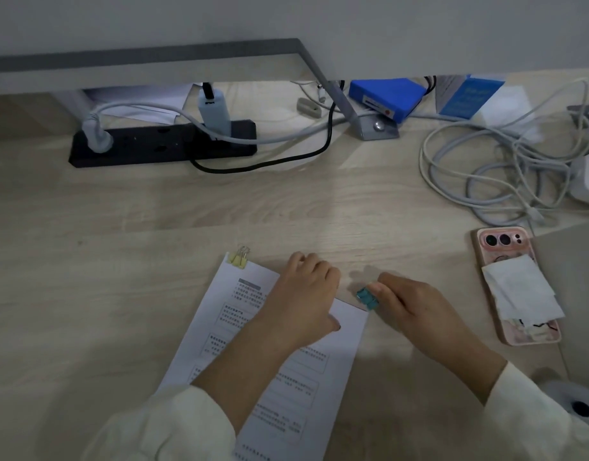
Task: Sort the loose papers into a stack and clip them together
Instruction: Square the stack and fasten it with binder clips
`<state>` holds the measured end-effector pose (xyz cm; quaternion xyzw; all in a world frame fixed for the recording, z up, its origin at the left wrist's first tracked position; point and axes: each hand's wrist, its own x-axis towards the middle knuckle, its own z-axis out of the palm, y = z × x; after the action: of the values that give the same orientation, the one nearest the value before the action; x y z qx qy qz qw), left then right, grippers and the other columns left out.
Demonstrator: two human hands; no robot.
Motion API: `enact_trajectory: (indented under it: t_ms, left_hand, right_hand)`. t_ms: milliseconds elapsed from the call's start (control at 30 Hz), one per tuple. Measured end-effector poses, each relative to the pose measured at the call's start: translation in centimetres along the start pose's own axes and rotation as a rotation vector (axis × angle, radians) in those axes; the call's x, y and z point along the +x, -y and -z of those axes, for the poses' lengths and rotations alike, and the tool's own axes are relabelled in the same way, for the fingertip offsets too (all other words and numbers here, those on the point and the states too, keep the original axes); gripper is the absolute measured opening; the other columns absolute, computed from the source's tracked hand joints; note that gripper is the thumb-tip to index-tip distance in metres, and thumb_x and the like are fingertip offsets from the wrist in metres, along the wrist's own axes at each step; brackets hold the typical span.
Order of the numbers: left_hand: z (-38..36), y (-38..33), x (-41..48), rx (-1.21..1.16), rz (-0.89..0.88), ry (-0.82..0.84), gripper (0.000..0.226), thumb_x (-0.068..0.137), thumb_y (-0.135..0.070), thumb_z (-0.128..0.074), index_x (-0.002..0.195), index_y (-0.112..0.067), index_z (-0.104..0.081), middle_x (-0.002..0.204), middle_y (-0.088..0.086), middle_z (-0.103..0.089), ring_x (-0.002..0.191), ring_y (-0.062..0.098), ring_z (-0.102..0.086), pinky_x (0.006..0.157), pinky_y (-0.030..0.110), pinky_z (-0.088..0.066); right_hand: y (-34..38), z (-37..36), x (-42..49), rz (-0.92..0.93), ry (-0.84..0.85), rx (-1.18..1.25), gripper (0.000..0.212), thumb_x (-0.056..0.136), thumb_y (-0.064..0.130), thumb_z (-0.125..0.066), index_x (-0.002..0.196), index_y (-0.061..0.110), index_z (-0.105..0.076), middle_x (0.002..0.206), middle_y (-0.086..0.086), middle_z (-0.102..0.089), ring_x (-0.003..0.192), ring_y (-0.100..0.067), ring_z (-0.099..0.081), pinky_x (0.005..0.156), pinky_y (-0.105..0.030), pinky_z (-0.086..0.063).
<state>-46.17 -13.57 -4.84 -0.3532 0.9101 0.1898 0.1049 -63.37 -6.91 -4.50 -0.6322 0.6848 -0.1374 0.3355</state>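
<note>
My left hand (303, 297) presses flat, fingers spread, on the paper stack (220, 327), which lies tilted on the worktop (87, 294) at 6 o'clock. Just beside it at 3 o'clock, my right hand (416, 311) pinches a teal clip (366, 297) at the stack's top right corner. 1 yellow clip (239, 258) grips the top left corner. A phone (506, 257) lies at 3 o'clock; a power strip (160, 144) sits far at 11 o'clock.

Your hands: left hand (303, 294) and right hand (416, 304), both bare. You wear loose cream-white long sleeves (160, 424), cuffs pushed above the wrists.
</note>
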Motion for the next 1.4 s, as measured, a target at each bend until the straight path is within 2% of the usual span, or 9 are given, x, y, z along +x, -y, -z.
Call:
enact_trajectory:
  t_ms: [300, 400, 600, 733, 800, 1033, 1167, 1300, 1400]
  left_hand:
    - [0.3, 0.8, 0.4, -0.189, -0.031, 0.107, 0.035, 0.085, -0.043, -0.054, 0.108, -0.019, -0.059, 0.117, -0.004, -0.052, 0.119, 0.015, -0.033, 0.102, 0.027, -0.011]
    - [0.9, 1.2, 0.2, -0.34, -0.004, 0.113, 0.025, 0.088, -0.038, -0.053, 0.101, -0.02, -0.063, 0.108, -0.007, -0.062, 0.114, 0.011, -0.043, 0.105, 0.027, -0.012]
    - [1.5, 1.8, -0.3, -0.522, -0.003, 0.108, 0.015, 0.089, -0.033, -0.055, 0.097, -0.026, -0.066, 0.103, -0.009, -0.067, 0.113, 0.004, -0.038, 0.095, 0.013, -0.004]
    - [1.7, 1.9, -0.7, -0.58, -0.01, 0.129, 0.012, 0.087, -0.033, -0.057, 0.095, -0.029, -0.066, 0.103, -0.011, -0.066, 0.112, 0.0, -0.037, 0.103, 0.019, -0.005]
    - [1.7, 1.9, -0.8, -0.597, -0.009, 0.13, 0.012, 0.086, -0.034, -0.058, 0.094, -0.031, -0.066, 0.107, -0.011, -0.063, 0.11, -0.002, -0.034, 0.104, 0.019, -0.004]
    - [1.8, 2.2, -1.0, -0.633, -0.017, 0.13, 0.015, 0.087, -0.033, -0.059, 0.097, -0.028, -0.068, 0.092, -0.023, -0.05, 0.09, -0.036, -0.014, 0.089, -0.002, -0.002]
    - [2.2, 2.2, -1.2, -0.679, 0.041, 0.144, 0.013, 0.086, -0.033, -0.06, 0.096, -0.029, -0.067, 0.092, -0.023, -0.045, 0.094, -0.012, -0.019, 0.085, 0.001, -0.011]
    - [2.6, 2.2, -1.4, -0.68, 0.082, 0.172, 0.005, 0.085, -0.035, -0.06, 0.089, -0.036, -0.063, 0.097, -0.017, -0.045, 0.11, 0.002, -0.024, 0.092, 0.017, -0.012]
    - [2.7, 2.5, -1.4, -0.691, 0.121, 0.187, 0.007, 0.084, -0.036, -0.06, 0.083, -0.043, -0.058, 0.102, -0.014, -0.046, 0.12, 0.011, -0.027, 0.104, 0.031, -0.021]
  right_hand:
    - [-0.9, -0.4, 1.5, 0.366, 0.064, -0.102, 0.042, 0.094, 0.052, -0.018, 0.068, 0.027, -0.04, 0.062, 0.014, -0.039, 0.065, -0.007, -0.037, 0.058, -0.005, -0.033]
    - [-0.9, -0.5, 1.6, 0.362, 0.107, -0.108, 0.038, 0.093, 0.046, -0.029, 0.069, 0.024, -0.049, 0.063, 0.017, -0.038, 0.066, -0.002, -0.037, 0.061, -0.001, -0.032]
    - [0.1, 0.4, 2.5, 0.224, 0.275, -0.005, 0.036, 0.095, 0.039, -0.041, 0.06, 0.034, -0.035, 0.054, 0.011, -0.04, 0.062, 0.001, -0.047, 0.058, -0.012, -0.035]
    - [0.0, 1.2, 3.5, 0.109, 0.469, 0.124, 0.037, 0.095, 0.035, -0.04, 0.073, 0.009, -0.055, 0.062, 0.003, -0.048, 0.058, -0.005, -0.042, 0.058, -0.014, -0.035]
    - [0.0, 1.4, 3.7, 0.087, 0.522, 0.156, 0.036, 0.095, 0.036, -0.04, 0.07, 0.013, -0.054, 0.062, 0.005, -0.046, 0.058, -0.003, -0.04, 0.058, -0.015, -0.034]
    - [0.3, 1.4, 4.0, 0.279, 0.393, 0.041, 0.045, 0.088, 0.056, -0.035, 0.062, 0.022, -0.048, 0.056, 0.008, -0.046, 0.057, -0.009, -0.044, 0.055, -0.017, -0.034]
    - [0.8, 1.4, 4.0, 0.334, 0.397, 0.012, 0.034, 0.089, 0.055, -0.035, 0.06, 0.039, -0.036, 0.054, 0.012, -0.041, 0.059, -0.007, -0.045, 0.057, -0.016, -0.036]
    - [0.9, 1.4, 4.0, 0.144, 0.528, 0.208, 0.034, 0.091, 0.038, -0.04, 0.059, 0.026, -0.046, 0.053, 0.013, -0.046, 0.054, -0.002, -0.043, 0.058, -0.011, -0.035]
    - [0.8, 1.4, 3.9, 0.065, 0.546, 0.284, 0.048, 0.084, 0.049, -0.037, 0.071, 0.005, -0.054, 0.063, 0.003, -0.044, 0.058, -0.003, -0.038, 0.059, -0.015, -0.034]
